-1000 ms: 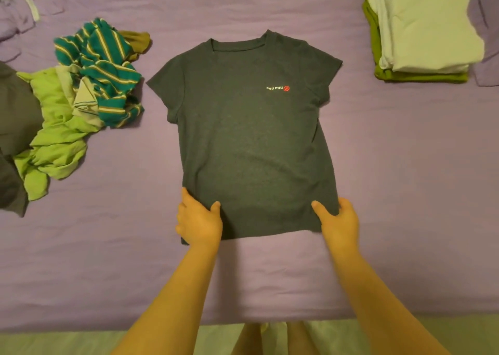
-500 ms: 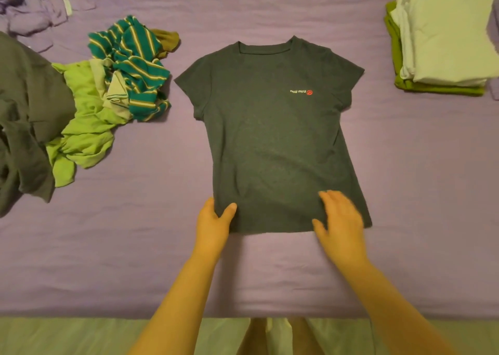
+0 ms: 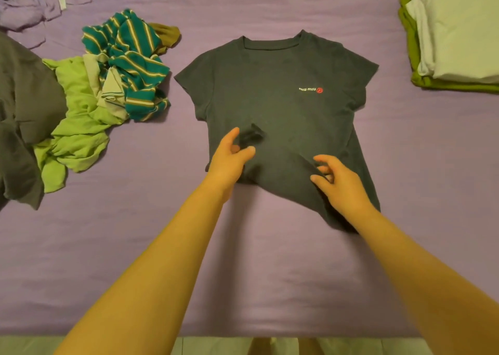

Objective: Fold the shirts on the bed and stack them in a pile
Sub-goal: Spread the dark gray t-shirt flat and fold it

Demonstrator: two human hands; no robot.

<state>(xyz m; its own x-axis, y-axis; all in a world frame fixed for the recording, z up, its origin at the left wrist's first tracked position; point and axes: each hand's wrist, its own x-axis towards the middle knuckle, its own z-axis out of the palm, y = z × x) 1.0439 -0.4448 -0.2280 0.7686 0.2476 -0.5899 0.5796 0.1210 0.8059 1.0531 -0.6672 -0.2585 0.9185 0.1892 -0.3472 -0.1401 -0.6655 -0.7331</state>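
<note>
So the dark grey t-shirt (image 3: 272, 98) is laid out flat, front up, in the middle of the purple bed (image 3: 270, 273), neck pointing away from the person. Looks like the fold is just getting started from the hem end. The left hand (image 3: 229, 160) has its thumb and fingers pinching up a little bunch of fabric on the lower left of the shirt, and the right hand (image 3: 340, 184) has curled fingers hooked under the hem on the lower right, with that edge already lifted and rumpled.

My guess for the next move: both hands carry the bottom edge up toward the collar (keeping the two sides level, or it'll go crooked), then smooth it down.

The finished pile (image 3: 456, 36), pale shirts on a green one, sits at the far right and runs out of frame, so no idea how many are in it. On the left there's an unfolded heap: a teal striped shirt (image 3: 129, 57), a lime green one (image 3: 75, 130), and a dark garment (image 3: 21, 111) cut off by the edge. Motion blur makes the left fingertips hard to read exactly.
</note>
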